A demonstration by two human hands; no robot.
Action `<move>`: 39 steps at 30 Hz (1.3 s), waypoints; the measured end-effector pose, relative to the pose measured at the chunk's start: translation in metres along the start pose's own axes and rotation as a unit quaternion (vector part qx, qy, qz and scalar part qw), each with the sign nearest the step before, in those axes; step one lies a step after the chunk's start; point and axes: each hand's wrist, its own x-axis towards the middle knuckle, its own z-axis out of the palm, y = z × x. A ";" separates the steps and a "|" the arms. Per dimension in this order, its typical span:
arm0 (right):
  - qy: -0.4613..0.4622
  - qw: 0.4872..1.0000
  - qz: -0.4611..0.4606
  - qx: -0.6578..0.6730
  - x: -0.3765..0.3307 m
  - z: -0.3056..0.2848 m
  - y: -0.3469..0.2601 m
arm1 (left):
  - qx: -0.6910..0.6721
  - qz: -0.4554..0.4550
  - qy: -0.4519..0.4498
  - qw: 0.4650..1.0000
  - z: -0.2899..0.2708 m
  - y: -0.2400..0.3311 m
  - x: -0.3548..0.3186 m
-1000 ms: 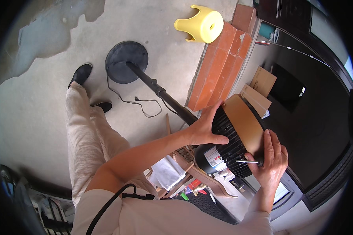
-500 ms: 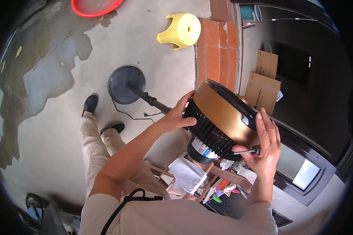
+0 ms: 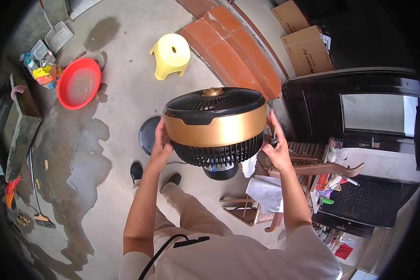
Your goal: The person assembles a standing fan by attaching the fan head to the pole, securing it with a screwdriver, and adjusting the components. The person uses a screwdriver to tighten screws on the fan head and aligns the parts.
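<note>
Head view: left hand (image 3: 160, 148) and right hand (image 3: 279, 153) grip opposite sides of gold-and-black fan head (image 3: 214, 128), near centre; right also holds screwdriver (image 3: 274, 139). Beyond left hand, round base (image 3: 147, 134); farther, yellow stool (image 3: 171, 57); far left, red basin (image 3: 61, 88).

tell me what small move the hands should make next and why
I'd probably firm up the right hand's hold on the fan: it also holds a small tool close to the fan's side, while the left hand has only the opposite side to hold, so the right grip may be the weaker one.
</note>
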 end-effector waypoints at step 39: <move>0.199 0.966 -0.094 0.134 0.030 0.040 0.057 | 0.709 0.191 -0.234 0.637 0.123 0.157 0.076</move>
